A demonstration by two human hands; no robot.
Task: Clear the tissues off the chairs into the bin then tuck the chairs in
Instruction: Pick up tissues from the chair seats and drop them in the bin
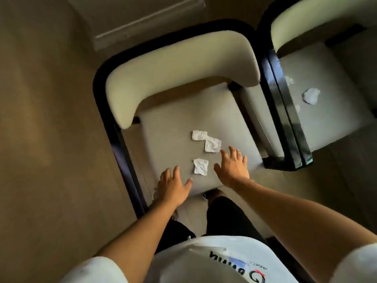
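A cream chair point(175, 64) with a black frame stands right below me. On its grey seat lie three crumpled white tissues: one point(199, 135) farthest from me, one point(212, 145) touching it, and one point(200, 166) nearest the front edge. My left hand point(173, 186) hovers open over the seat's front left corner, holding nothing. My right hand point(232, 166) is spread open just right of the tissues, empty. A second chair point(326, 64) to the right carries a crumpled tissue point(311, 96) and smaller bits point(289, 80) on its seat.
The two chairs stand side by side, their black frames point(285, 119) almost touching. Beige floor point(51, 139) lies to the left. A pale skirting or ledge point(146, 19) runs across the top. My legs stand against the near chair's front. No bin is in view.
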